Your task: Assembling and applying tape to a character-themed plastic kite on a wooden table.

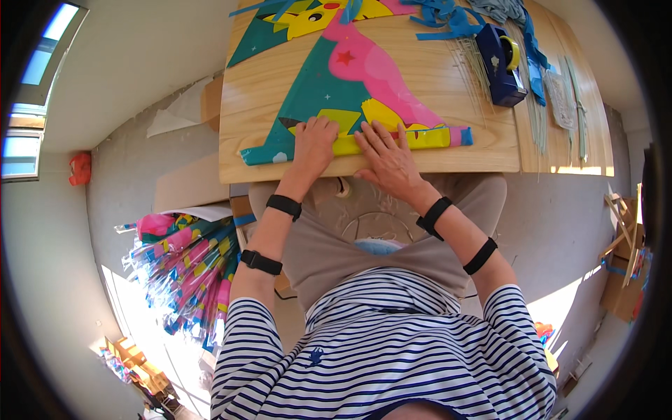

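Observation:
A thin kite (308,91) printed in green, pink and yellow lies on the wooden table in front of me. Its near edge is folded into a narrow roll (434,138) along the table's front. My left hand (313,148) presses on the left part of this roll, fingers curled over it and close together. To its right, my right hand (392,159) lies nearly flat across the roll, fingers spread and thumb out to the side. The undersides of both hands are hidden.
A second printed kite (262,35) lies at the table's far side. Blue ribbons (455,24), a navy tape dispenser (500,66) and thin rods (539,129) are at the right. Several rolled kites in clear sleeves (185,273) are piled low on my left. The table edge (476,165) is close.

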`<state>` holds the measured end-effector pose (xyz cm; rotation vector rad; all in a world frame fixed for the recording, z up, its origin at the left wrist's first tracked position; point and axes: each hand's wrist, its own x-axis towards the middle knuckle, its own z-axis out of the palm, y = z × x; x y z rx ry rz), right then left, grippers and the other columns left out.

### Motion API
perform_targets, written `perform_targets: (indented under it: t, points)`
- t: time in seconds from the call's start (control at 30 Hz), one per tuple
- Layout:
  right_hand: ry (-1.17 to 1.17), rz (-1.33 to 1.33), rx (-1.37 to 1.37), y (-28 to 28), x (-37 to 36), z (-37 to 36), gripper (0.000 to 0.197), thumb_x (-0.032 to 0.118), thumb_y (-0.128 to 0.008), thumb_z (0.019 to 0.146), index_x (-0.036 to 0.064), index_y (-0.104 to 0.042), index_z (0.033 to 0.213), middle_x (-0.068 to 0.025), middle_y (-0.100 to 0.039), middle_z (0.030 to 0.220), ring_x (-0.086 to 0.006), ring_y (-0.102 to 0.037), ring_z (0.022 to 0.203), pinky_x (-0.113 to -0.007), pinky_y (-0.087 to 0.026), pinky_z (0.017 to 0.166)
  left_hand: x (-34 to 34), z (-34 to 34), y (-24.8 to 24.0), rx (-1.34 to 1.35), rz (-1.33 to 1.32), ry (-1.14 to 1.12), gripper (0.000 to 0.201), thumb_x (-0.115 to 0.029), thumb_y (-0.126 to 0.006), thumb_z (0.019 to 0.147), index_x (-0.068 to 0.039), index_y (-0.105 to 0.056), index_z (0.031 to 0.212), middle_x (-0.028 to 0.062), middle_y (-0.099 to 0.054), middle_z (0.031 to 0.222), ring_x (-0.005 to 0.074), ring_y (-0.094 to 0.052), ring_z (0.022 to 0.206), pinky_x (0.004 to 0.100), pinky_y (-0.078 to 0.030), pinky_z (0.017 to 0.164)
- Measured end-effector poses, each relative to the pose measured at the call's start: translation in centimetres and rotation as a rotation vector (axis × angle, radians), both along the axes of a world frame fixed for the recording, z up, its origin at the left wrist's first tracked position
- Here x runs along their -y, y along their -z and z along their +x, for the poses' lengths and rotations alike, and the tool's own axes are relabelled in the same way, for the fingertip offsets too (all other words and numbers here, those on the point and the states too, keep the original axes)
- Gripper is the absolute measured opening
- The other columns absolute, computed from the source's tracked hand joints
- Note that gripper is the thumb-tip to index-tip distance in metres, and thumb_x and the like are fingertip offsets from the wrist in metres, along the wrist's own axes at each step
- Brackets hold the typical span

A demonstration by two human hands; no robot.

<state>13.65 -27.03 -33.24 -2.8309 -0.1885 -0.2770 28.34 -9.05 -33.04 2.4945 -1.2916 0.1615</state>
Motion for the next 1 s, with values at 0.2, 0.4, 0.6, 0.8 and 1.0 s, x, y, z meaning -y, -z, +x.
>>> perform_targets:
  t: [0.2, 0.4, 0.6, 0.8, 1.0]
  points:
    - [0.010, 0.004, 0.015, 0.7, -0.2, -0.2, 0.087, 0.053, -0.071, 0.086, 0.0080, -0.044, 0.156, -0.0108, -0.036, 0.165, -0.0326, -0.029, 0.154, -0.066, -0.019, 0.122, 0.0, -1.4, -0.6, -0.020, -0.044, -0.062, 0.015, -0.010, -0.064, 0.091, -0.008, -0.065, 0.105, 0.0097, -0.062, 0.109, 0.0315, -0.058, 0.111, 0.0496, -0.042, 0.099]
    - [0.016, 0.015, 0.005, 0.9, -0.4, -0.2, 0.092, 0.057, -0.070, 0.086, 0.0084, -0.041, 0.157, -0.0104, -0.033, 0.168, -0.0321, -0.027, 0.156, -0.067, -0.015, 0.123, -3.3, -6.1, -1.6, -0.046, 0.074, 0.012, 0.060, -0.032, -0.068, 0.093, -0.007, -0.052, 0.146, 0.0114, -0.045, 0.157, 0.0310, -0.037, 0.149, 0.0585, -0.025, 0.121]
    - [0.003, 0.001, -0.031, 0.1, -0.4, -0.2, 0.100, 0.061, -0.072, 0.081, 0.0101, -0.038, 0.160, -0.0089, -0.027, 0.171, -0.0307, -0.023, 0.158, -0.065, -0.013, 0.124, -8.2, -4.9, -1.5, -0.095, 0.157, 0.041, 0.087, -0.053, -0.063, 0.092, -0.009, -0.034, 0.161, 0.0069, -0.030, 0.169, 0.0291, -0.026, 0.156, 0.0567, -0.020, 0.125]
    - [0.001, -0.041, -0.068, -0.3, -0.6, -0.2, 0.102, 0.060, -0.073, 0.080, 0.0105, -0.036, 0.160, -0.0087, -0.026, 0.171, -0.0309, -0.023, 0.158, -0.063, -0.014, 0.124, -14.0, -2.5, -1.0, -0.101, 0.139, -0.022, 0.089, -0.055, -0.063, 0.092, -0.010, -0.033, 0.162, 0.0070, -0.029, 0.170, 0.0276, -0.026, 0.156, 0.0523, -0.021, 0.126]
    - [0.010, -0.063, -0.080, -0.1, -0.1, -0.5, 0.103, 0.058, -0.076, 0.079, 0.0114, -0.035, 0.161, -0.0087, -0.026, 0.171, -0.0308, -0.022, 0.158, -0.064, -0.015, 0.124, -16.8, -1.6, -0.5, -0.072, 0.120, -0.161, 0.087, -0.051, -0.069, 0.090, -0.006, -0.040, 0.158, 0.0104, -0.036, 0.166, 0.0311, -0.031, 0.154, 0.0530, -0.023, 0.126]
